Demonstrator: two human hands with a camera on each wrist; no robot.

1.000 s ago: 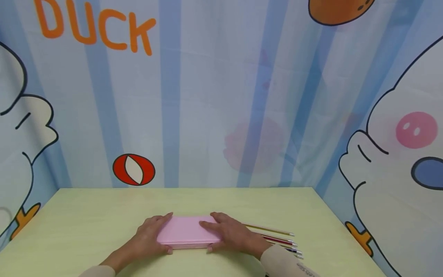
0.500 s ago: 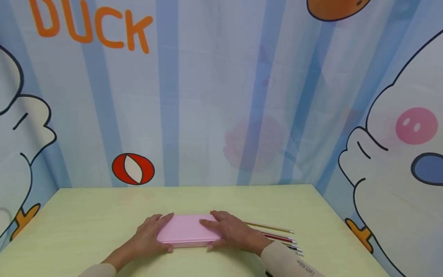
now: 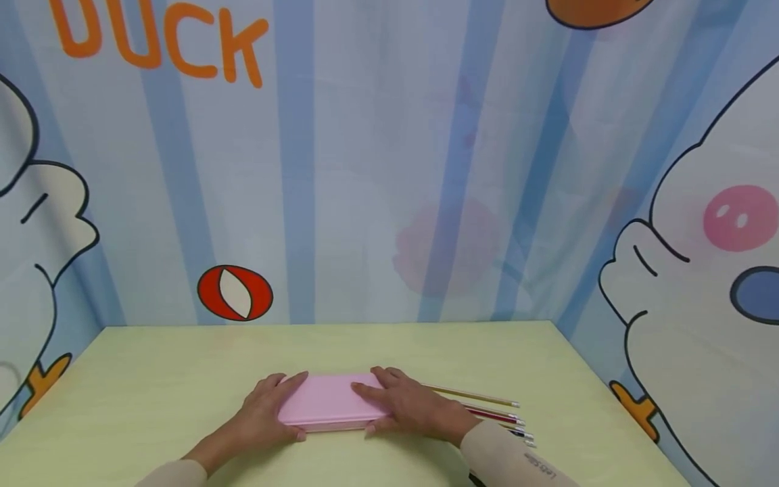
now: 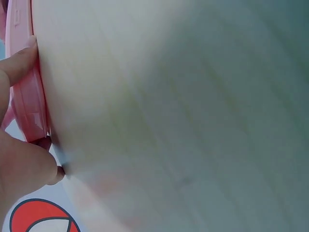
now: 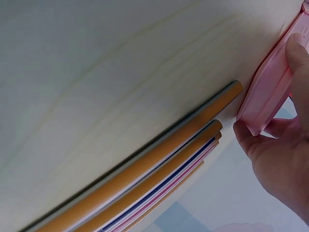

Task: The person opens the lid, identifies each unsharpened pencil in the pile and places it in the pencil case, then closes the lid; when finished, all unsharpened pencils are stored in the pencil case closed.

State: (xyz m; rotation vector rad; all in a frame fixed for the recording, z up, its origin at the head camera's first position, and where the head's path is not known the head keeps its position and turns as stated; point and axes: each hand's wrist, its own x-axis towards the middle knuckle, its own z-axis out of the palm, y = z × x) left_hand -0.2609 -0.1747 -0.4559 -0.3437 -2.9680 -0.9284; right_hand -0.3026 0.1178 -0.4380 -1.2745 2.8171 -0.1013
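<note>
A pink pencil case (image 3: 331,398) lies flat and closed on the table in the head view, its long side facing me. My left hand (image 3: 262,414) grips its left end, thumb along the near side and fingers toward the far side. At the right end my right hand (image 3: 416,408) holds it the same way, with a finger over the lid. The left wrist view shows the left thumb on the case's side wall (image 4: 30,99). In the right wrist view, the right hand (image 5: 285,164) grips the case's corner (image 5: 265,96) from both sides.
Several pencils (image 5: 145,158) lie roughly side by side on the table, just right of the case, partly hidden by the right hand and sleeve (image 3: 508,453). The pale yellow table (image 3: 182,358) ends at a striped blue and white cloth backdrop (image 3: 365,169).
The head view has tilted slightly downward. Both hands keep their hold on the pencil case, and the case and pencils stay in place.
</note>
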